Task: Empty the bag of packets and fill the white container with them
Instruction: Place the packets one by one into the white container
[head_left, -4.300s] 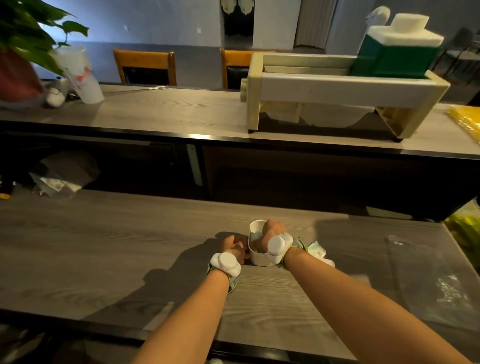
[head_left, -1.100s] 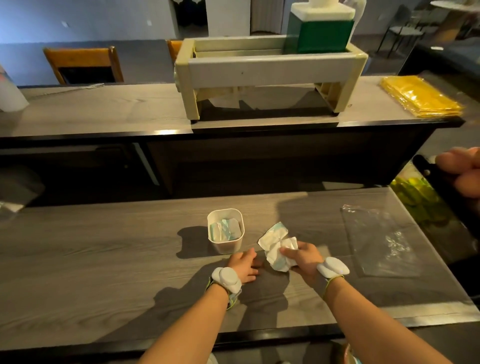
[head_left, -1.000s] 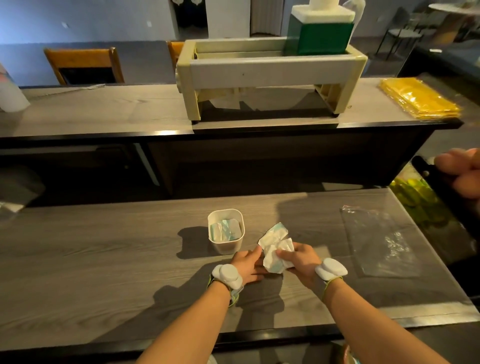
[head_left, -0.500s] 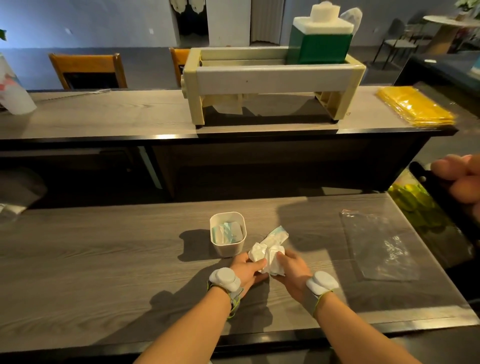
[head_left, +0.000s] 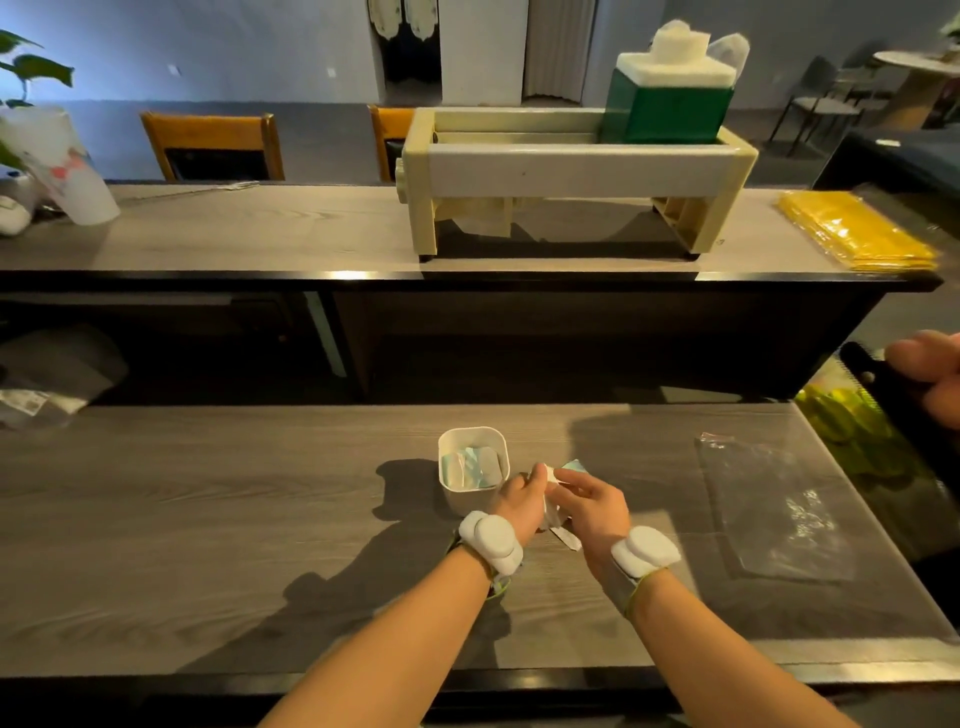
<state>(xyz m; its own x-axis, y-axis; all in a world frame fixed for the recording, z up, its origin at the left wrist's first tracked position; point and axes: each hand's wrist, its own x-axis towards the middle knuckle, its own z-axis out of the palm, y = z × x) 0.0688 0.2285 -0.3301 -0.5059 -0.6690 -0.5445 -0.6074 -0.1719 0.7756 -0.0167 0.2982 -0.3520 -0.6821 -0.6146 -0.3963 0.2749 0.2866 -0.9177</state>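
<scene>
Gathering the loose packets (head_left: 555, 506) between both hands, the person holds a small white and pale-blue bundle just to the right of the white container (head_left: 471, 470), low over the counter (head_left: 208, 519). The left hand (head_left: 519, 503) curls around the near side of the bundle, and the right hand (head_left: 592, 506) pinches it from the other side with fingers bent over the top. One packet end pokes out below the hands toward the counter, so the hold looks uneven.

The container already has several packets standing inside it, and the free room appears tight. Pushing a whole bundle in at once could bend the packets or leave some sticking over the rim. The container looks light, so a sideways shove from the hands might tip or slide it. The dangling packet could also slip free and drop onto the counter during the lift.

The clear bag (head_left: 769, 509) lies flat well to the right; whether anything remains inside is hard to tell, so a leftover packet could be missed.
</scene>
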